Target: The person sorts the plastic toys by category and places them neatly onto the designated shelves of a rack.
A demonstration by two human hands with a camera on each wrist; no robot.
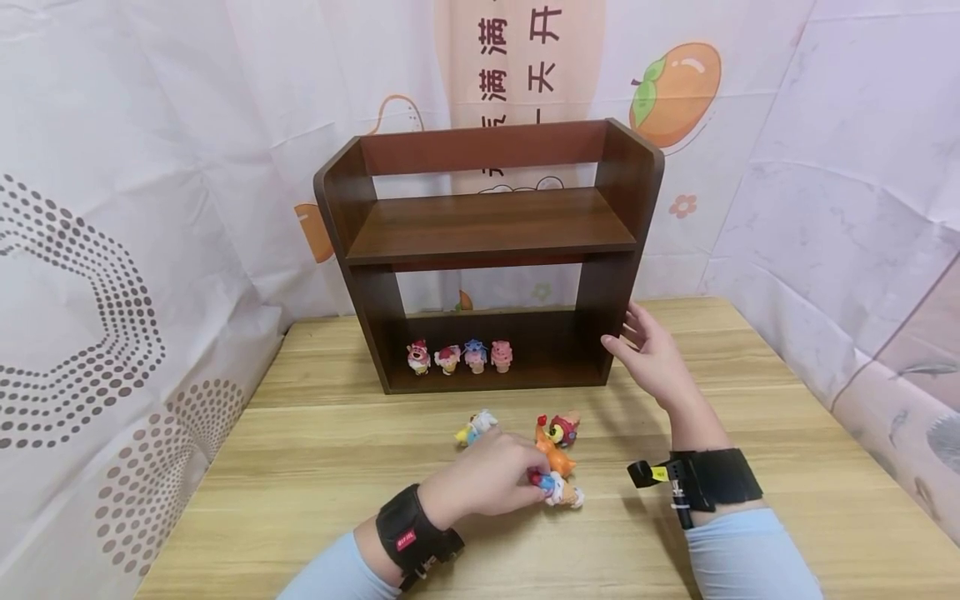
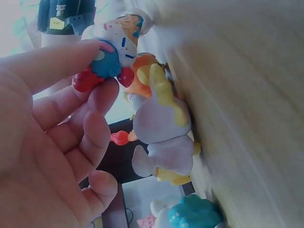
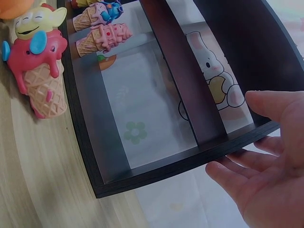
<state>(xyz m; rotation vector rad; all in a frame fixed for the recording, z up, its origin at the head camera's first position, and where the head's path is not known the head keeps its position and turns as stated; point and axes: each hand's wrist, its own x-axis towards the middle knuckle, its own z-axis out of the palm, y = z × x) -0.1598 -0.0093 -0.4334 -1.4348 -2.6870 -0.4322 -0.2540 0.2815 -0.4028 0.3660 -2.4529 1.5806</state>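
My left hand [image 1: 495, 473] pinches an ice-cream-cone figurine [image 2: 114, 50] between thumb and fingers, low over the table. It has a blue face, a red part and white sprinkled cream. Beside it lie an orange figurine [image 1: 557, 458] and a cone figurine with a red top and yellow face [image 3: 39, 71]. Another figurine, white, teal and yellow [image 1: 478, 425], lies beyond the left hand, partly hidden by it. At the right side of a dark brown two-tier shelf [image 1: 495, 221], my right hand [image 1: 651, 354] rests with fairly straight fingers along the side panel, thumb near its front edge.
Several small cone figurines [image 1: 475, 356] stand in a row on the lower tier's left half. The shelf stands on a wood-grain table [image 1: 315, 467] before a printed cloth backdrop [image 1: 247, 83]. Wrist straps with cameras [image 1: 716, 479] stick out from both wrists.
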